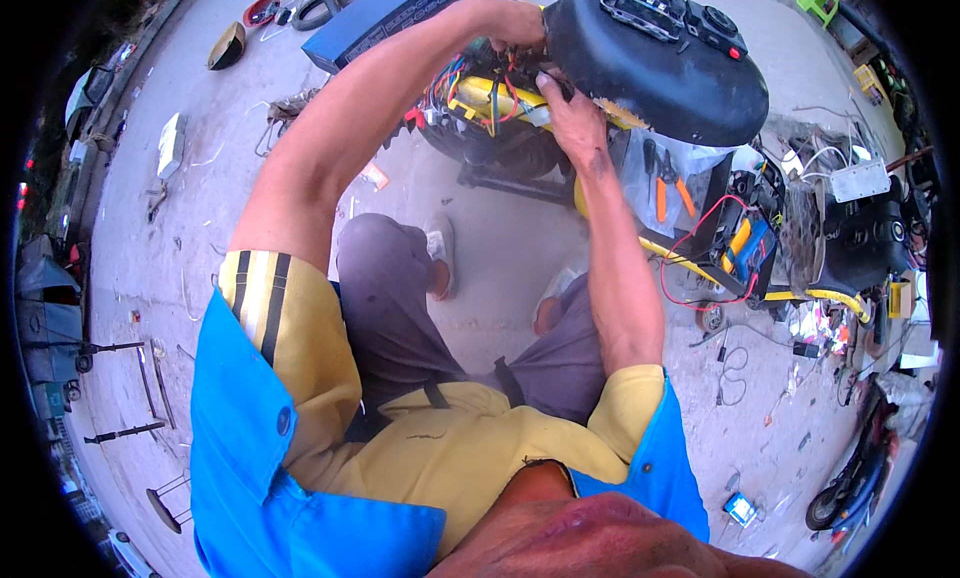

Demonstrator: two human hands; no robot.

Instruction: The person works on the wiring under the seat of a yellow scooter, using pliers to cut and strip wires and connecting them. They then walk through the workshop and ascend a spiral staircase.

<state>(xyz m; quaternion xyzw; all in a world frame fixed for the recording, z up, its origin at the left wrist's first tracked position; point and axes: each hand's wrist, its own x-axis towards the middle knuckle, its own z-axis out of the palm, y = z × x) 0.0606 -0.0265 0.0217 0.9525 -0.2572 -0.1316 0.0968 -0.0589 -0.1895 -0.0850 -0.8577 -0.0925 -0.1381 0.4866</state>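
Observation:
My left hand (518,23) reaches in at the near left edge of a black vehicle seat (655,93), its fingers curled beside dark parts and wires. What it grips is hidden. Just below it my right hand (577,126) is bent at the same seat edge, thumb upward, fingers closed and partly out of sight. A yellow frame tube (485,96) passes close to both hands. Coloured wires (455,76) spill out around this tube, left of my right hand. On the seat lie a black bit case (640,8) and a black device with a red button (715,26).
Orange-handled pliers (672,193) rest on clear plastic to the right. Past them sit a yellow-and-blue meter (745,248) with a red lead and a white power strip (860,181). A dark blue box (390,23) stands beyond my left arm. Several scraps litter the concrete ground.

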